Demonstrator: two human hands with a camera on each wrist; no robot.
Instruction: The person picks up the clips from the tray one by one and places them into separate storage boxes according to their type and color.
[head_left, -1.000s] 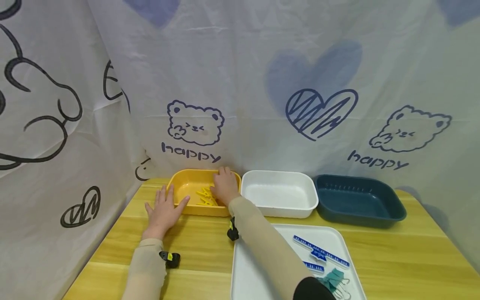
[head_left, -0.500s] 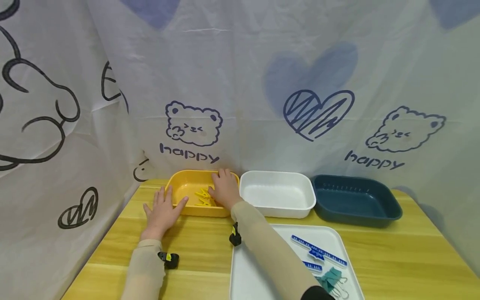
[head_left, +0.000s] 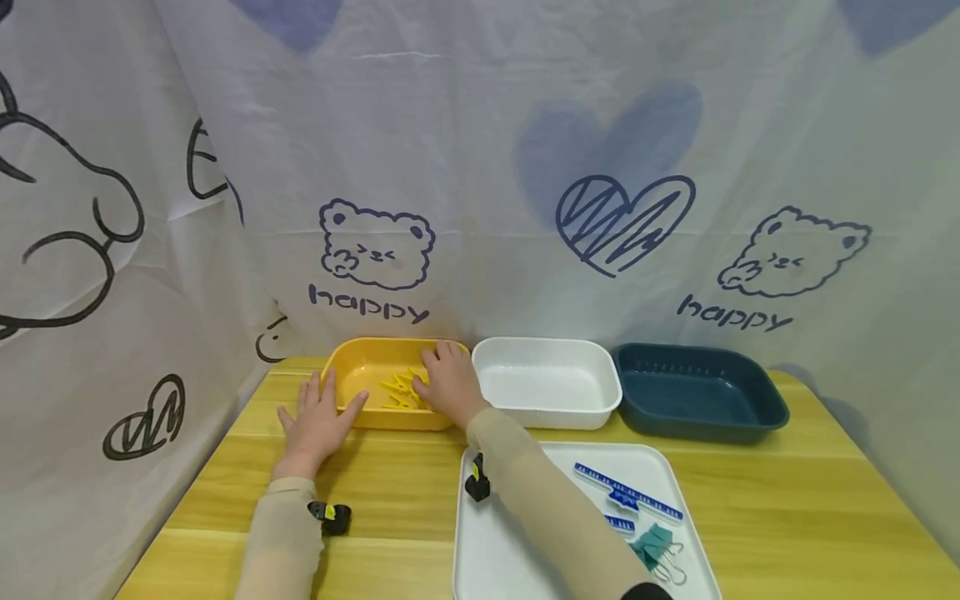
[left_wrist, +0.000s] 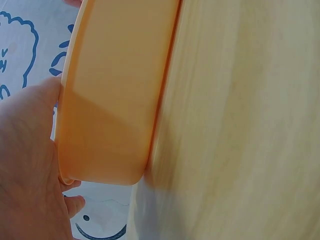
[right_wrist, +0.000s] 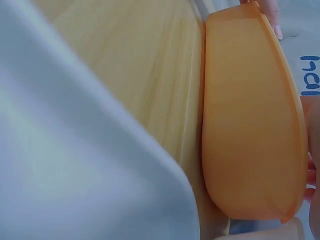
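A yellow basket (head_left: 360, 417) stands at the back left of the table, with several yellow clothespins (head_left: 399, 392) lying inside on its right side. My left hand (head_left: 315, 429) has its fingers spread at the basket's left end, the thumb touching the front rim. My right hand (head_left: 452, 382) lies over the basket's right end, close to the clothespins. Its thumb points left and its fingers reach toward the back rim. The right wrist view shows part of these fingers (right_wrist: 311, 177) beyond the rim, with nothing visible between them. Some of the clothespins are hidden under the right hand.
Right of the yellow basket stand a white basket (head_left: 543, 418) and a dark blue basket (head_left: 697, 427). A white tray (head_left: 487, 567) lies in front under my right forearm. It bears blue ruler-like clips (head_left: 628, 493) and teal binder clips (head_left: 654, 546).
The right hand has shifted slightly toward me, and more of the clothespins show beside its thumb. The left hand keeps its place at the basket. The head view has turned slightly right.
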